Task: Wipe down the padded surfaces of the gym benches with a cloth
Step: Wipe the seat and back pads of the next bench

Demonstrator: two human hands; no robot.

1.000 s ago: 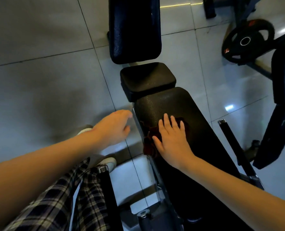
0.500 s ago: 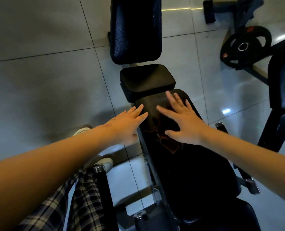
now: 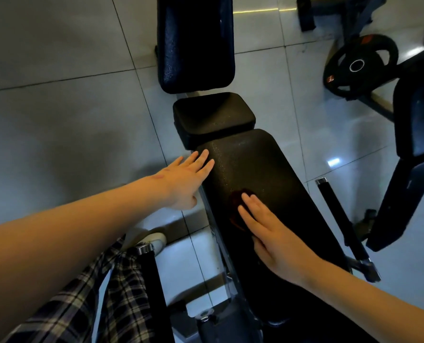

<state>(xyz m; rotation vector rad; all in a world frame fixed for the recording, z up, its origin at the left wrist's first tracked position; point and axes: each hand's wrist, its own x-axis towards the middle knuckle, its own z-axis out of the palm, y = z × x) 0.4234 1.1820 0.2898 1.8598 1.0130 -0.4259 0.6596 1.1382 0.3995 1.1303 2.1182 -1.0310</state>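
We press the cloth [image 3: 237, 209] flat under our right hand [image 3: 272, 233], fingers straight; unwiped pad [image 3: 267, 169] runs lengthwise far of it. Left hand [image 3: 183, 179] open, steadying the pad's left edge.

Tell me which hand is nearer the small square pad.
Left. The left hand is at the left edge of the long pad, fingertips just short of the small square pad. The right hand lies farther back, flat on the red cloth.
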